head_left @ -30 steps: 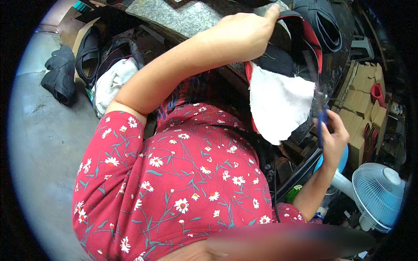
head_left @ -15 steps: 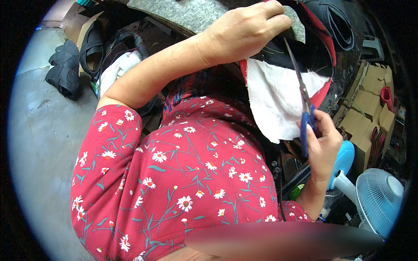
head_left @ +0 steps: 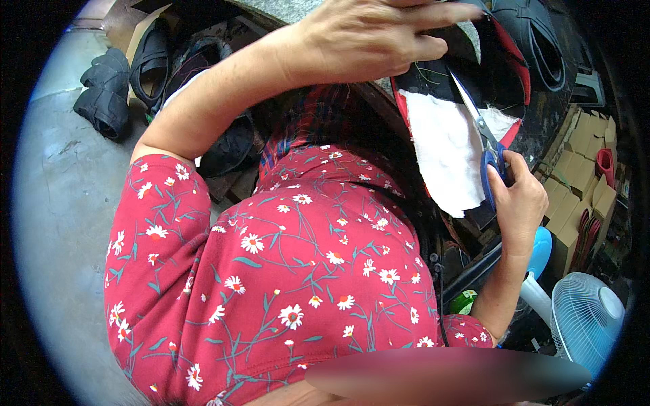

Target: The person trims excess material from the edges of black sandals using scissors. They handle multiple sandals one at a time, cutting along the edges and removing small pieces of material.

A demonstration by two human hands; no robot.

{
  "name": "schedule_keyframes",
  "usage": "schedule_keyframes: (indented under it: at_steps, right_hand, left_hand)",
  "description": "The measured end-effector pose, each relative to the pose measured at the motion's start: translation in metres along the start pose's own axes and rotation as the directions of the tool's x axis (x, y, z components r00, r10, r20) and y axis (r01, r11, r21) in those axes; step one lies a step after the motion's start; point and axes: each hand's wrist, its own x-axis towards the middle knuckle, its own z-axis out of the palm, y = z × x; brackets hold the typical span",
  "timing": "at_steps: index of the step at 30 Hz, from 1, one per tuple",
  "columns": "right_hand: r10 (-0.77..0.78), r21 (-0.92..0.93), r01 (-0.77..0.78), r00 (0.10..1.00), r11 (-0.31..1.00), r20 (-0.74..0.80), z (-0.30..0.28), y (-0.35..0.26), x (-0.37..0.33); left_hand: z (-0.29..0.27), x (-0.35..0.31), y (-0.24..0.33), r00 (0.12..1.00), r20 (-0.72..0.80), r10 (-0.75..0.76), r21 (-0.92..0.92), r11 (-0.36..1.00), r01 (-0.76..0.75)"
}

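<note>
My right hand [head_left: 521, 193] is closed around the blue handles of a pair of scissors [head_left: 482, 125]. The blades point up and away, over a white cloth lining [head_left: 443, 152] and black material. This lining belongs to a black piece with red edging [head_left: 433, 78], perhaps part of a shoe, though its kind is not certain. Above its left side is my left hand [head_left: 369, 40], with fingers stretched apart and nothing visible in them; its top is cut off by the picture's edge.
A grey stone slab [head_left: 284, 8] lies at the far edge. Black shoes stand at far left [head_left: 101, 95] and far right [head_left: 531, 44]. On the right are cardboard boxes [head_left: 575, 152] and, nearer, a blue-and-white fan [head_left: 586, 311]. A dark bar [head_left: 474, 274] runs beside my right forearm.
My left hand has gone from a closed pinch to spread fingers. The scissors in my right hand and the white-lined piece appear slightly farther right in the picture.
</note>
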Motion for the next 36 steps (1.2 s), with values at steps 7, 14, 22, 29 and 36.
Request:
schedule_keyframes:
  at_steps: [7,14,22,29,36]
  right_hand:
    - [-0.012,-0.084,0.007,0.999,0.996,-0.053,-0.002,0.001,-0.003]
    - [-0.014,0.045,0.017,0.998,0.999,-0.055,-0.016,0.001,-0.012]
    - [0.062,0.307,-0.053,0.998,0.95,-0.019,-0.011,0.0,-0.017]
    - [-0.019,0.166,0.009,0.998,0.986,0.059,-0.016,-0.012,-0.011]
    - [-0.046,0.176,0.033,0.997,0.984,0.068,-0.01,-0.026,0.003]
  left_hand:
    - [0.023,0.002,-0.012,0.999,0.049,0.009,-0.348,0.938,0.009]
    - [0.036,-0.01,0.021,0.981,0.02,-0.194,-0.239,0.952,0.193]
    - [0.049,-0.003,0.022,0.983,-0.052,-0.174,-0.21,0.965,0.16]
    - [0.056,0.003,0.007,0.971,-0.103,-0.215,-0.25,0.951,0.184]
    - [0.05,0.008,0.007,0.972,-0.091,-0.218,-0.247,0.95,0.19]
